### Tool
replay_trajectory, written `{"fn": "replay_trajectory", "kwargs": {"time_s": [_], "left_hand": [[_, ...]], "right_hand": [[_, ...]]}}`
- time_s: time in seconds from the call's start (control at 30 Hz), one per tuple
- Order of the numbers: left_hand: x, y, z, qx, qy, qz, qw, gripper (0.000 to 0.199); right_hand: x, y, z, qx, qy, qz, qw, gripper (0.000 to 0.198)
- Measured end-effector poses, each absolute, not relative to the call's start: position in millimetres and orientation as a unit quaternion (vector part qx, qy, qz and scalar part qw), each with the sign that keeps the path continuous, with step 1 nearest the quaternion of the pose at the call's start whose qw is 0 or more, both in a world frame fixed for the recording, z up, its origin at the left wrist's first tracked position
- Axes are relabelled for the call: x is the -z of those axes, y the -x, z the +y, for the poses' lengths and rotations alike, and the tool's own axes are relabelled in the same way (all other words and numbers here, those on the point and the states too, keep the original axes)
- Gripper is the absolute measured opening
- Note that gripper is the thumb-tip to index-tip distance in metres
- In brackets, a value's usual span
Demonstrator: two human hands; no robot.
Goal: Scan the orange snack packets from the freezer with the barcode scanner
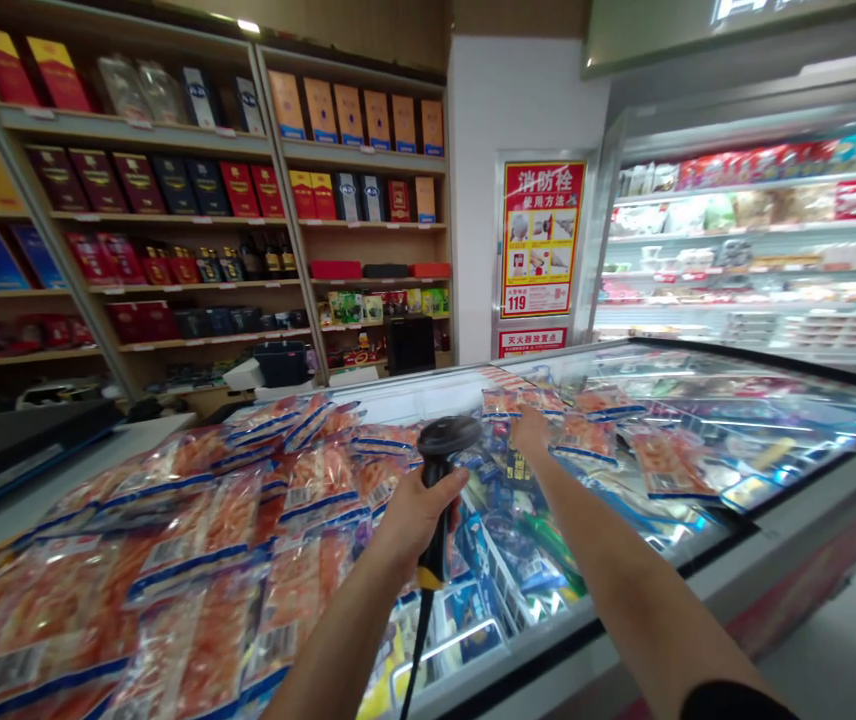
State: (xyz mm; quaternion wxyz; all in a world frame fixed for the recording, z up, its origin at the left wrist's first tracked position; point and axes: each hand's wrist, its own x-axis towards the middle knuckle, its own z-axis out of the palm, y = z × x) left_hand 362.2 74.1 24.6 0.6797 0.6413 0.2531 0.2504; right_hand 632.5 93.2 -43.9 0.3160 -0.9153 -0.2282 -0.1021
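Observation:
My left hand (419,515) is wrapped around the handle of a black barcode scanner (449,436), whose cable hangs down toward me. My right hand (531,432) reaches across the freezer to a bag of reddish meat (501,402) near the back edge and appears to touch it. Its fingertips are small and blurred, so their grip on the bag is unclear. Close to that hand lie another meat bag (584,438) and a larger one (669,462) farther right. Many similar blue-edged bags with barcode labels (195,530) are heaped to the left of the scanner.
Under my arms is a glass-topped chest freezer (795,540) with wire baskets (499,575) of packaged goods. A dark flat device (23,455) rests on the left counter. Shelves of boxes (195,185) stand behind, a lit refrigerated display (758,240) at right.

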Motion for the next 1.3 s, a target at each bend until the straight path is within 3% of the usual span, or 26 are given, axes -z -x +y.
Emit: {"fn": "replay_trajectory", "kwargs": {"time_s": [0.43, 0.63, 0.87, 1.0, 1.1, 1.3], "left_hand": [[-20.9, -367.8, 72.5, -0.248, -0.641, 0.284, 0.669, 0.030], [-26.0, -369.0, 66.5, -0.240, -0.655, 0.270, 0.664, 0.031], [-24.3, -368.1, 57.3, -0.232, -0.652, 0.246, 0.678, 0.030], [-21.7, -360.9, 55.2, -0.233, -0.641, 0.260, 0.683, 0.029], [-18.9, -353.0, 56.6, -0.237, -0.639, 0.269, 0.681, 0.030], [-19.0, -338.0, 58.5, -0.238, -0.630, 0.260, 0.691, 0.029]], "right_hand": [[58.2, -653.4, 99.5, 0.072, 0.914, -0.270, 0.295, 0.030], [56.6, -636.0, 60.4, 0.090, 0.896, -0.317, 0.298, 0.028], [43.1, -618.1, 12.6, 0.040, 0.896, -0.370, 0.243, 0.019], [38.6, -614.4, 20.7, 0.039, 0.905, -0.345, 0.247, 0.033], [42.0, -609.8, 35.1, 0.022, 0.916, -0.301, 0.265, 0.039], [48.9, -599.0, 50.8, 0.052, 0.894, -0.251, 0.367, 0.032]]}}
